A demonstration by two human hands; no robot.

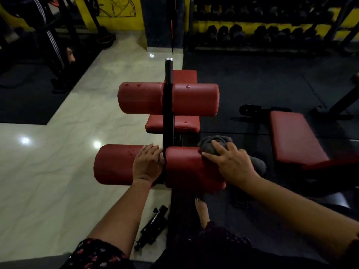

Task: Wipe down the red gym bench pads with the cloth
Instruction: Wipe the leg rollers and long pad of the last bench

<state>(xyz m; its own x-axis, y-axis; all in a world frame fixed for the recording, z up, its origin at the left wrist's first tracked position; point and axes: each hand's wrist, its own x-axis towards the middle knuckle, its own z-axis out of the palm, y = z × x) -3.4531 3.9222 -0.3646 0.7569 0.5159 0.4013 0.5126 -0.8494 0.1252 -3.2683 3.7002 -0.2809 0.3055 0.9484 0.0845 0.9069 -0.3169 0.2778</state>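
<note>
Near right pad: a red vinyl cylinder roller pad [186, 167] to the right of a black upright steel post [168, 105]; smooth, with a dull sheen and a seam at its right end.
Near left pad: the matching red vinyl roller [114, 164] left of the post, with a few small scuff marks on its top near the hand.
Far pads: a second pair of red rollers, left [140, 98] and right [196, 100], higher on the same post; each has small nicks along its upper edge.
Seat pads: a flat red rectangular cushion [184, 124] beyond the post, with one small mark, and another red cushion [185, 75] farther off.
Cloth: a bunched grey fabric cloth [215, 144] lies on the far right end of the near right pad; more grey fabric shows past the wrist.
Right hand [229, 162]: grip spread, fingers apart and laid flat on the cloth, pressing it to the pad; the thumb stretches across bare red vinyl.
Left hand [148, 164]: grip relaxed, fingers together and draped over the inner end of the near left pad, fingertips at the gap by the post.
Second bench: a long red flat bench [293, 136] stands apart to the right on a dark rubber mat [252, 84].
Floor: glossy pale marble-look tiles [48, 162] on the left.
Below the pads: a bare foot [202, 212] and a black metal fitting [153, 224] lying on the floor.
Background: a rack of dark dumbbells [252, 32] against a yellow wall.
</note>
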